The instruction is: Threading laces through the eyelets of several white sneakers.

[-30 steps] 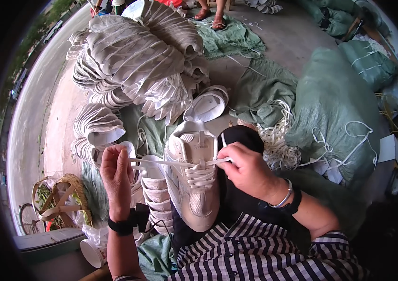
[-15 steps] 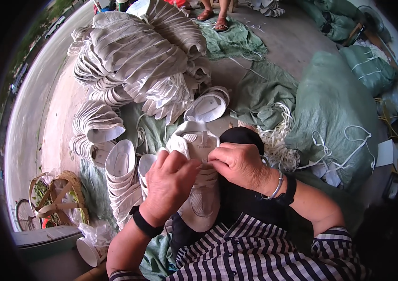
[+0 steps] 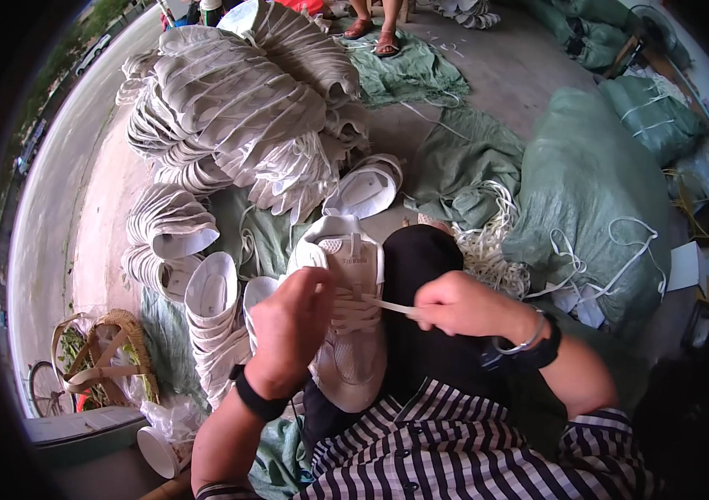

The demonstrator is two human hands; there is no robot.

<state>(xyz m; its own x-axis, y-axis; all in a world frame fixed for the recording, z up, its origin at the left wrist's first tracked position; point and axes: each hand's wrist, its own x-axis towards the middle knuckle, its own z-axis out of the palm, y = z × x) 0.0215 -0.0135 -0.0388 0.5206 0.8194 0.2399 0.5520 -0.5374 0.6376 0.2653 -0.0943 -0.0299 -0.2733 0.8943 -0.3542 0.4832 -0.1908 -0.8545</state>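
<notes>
A whitish lace-up shoe upper [image 3: 353, 367] lies on my lap, toe toward me, its tongue showing at the far end. Laces cross its middle. My right hand [image 3: 475, 307] pinches the end of a flat pale shoelace [image 3: 394, 307], pulled out taut to the right from the eyelets. My left hand [image 3: 292, 329] is closed over the left side of the lacing, fingers curled. What its fingertips hold is hidden behind the hand. Left of the shoe upper stands a stack of nested white uppers [image 3: 212, 312].
A large heap of stacked uppers [image 3: 238, 92] rises ahead on the left, with one loose upper [image 3: 367, 187] beside it. White laces [image 3: 496, 242] lie piled near a big green sack [image 3: 592, 200] on the right. A woven basket [image 3: 112, 354] stands at left; another person's feet [image 3: 375, 33] show beyond.
My right hand has moved right, away from the shoe upper, drawing the lace out straight. My left hand has shifted slightly left and turned more upright.
</notes>
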